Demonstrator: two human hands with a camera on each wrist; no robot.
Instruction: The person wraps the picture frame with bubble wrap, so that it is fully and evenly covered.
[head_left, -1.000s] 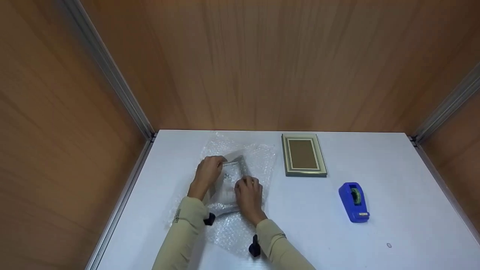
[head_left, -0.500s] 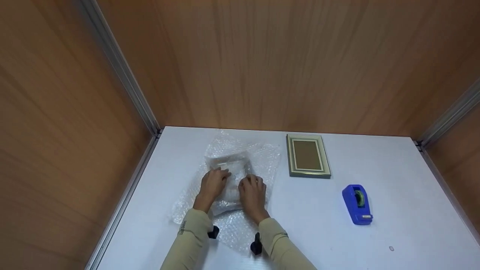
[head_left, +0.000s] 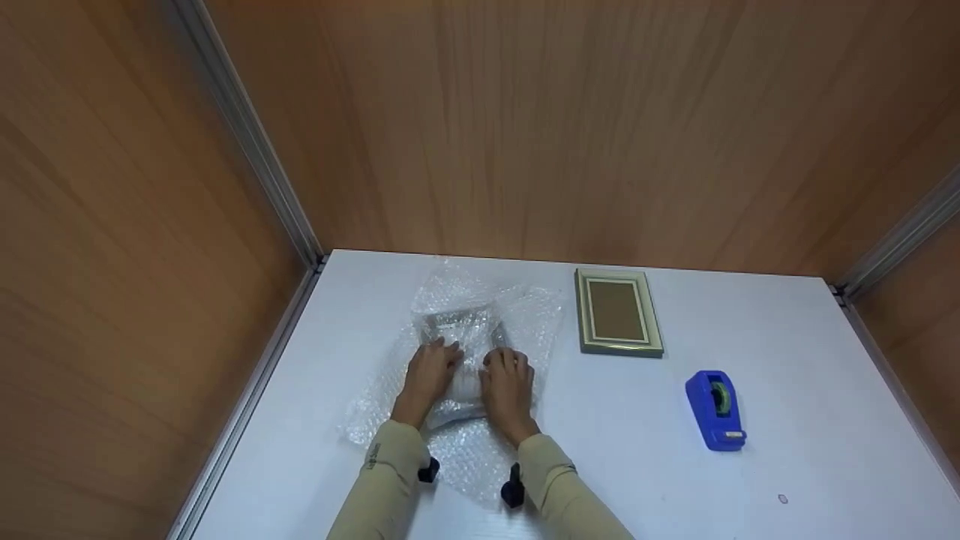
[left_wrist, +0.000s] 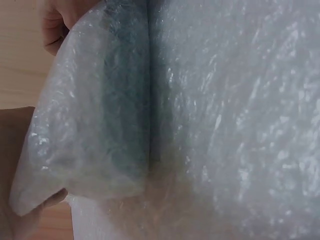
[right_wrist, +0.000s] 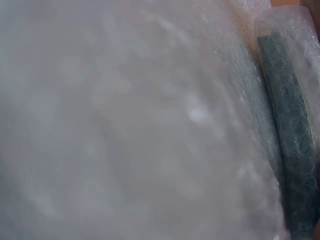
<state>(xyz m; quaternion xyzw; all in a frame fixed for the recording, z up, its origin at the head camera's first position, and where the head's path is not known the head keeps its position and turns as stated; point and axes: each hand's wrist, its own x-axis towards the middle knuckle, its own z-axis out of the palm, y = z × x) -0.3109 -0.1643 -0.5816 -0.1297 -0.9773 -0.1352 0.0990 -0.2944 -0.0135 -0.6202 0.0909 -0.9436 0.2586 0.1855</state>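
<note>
Brown wood-grain panels [head_left: 525, 127] stand behind the white bench [head_left: 645, 480]. Towards its left edge, a rectangular bundle in clear bubble wrap [head_left: 461, 394] lies on more of the film. The left hand [head_left: 429, 373] rests on top, the right hand [head_left: 510, 384] along its right side, presumably keeping the springy fold down; whether either grip pinches film, I cannot tell. A pale-gold rectangular picture frame [head_left: 616, 311] lies near the far edge, a blue plastic tape dispenser [head_left: 705, 420] towards the right edge, seemingly within reach.
</note>
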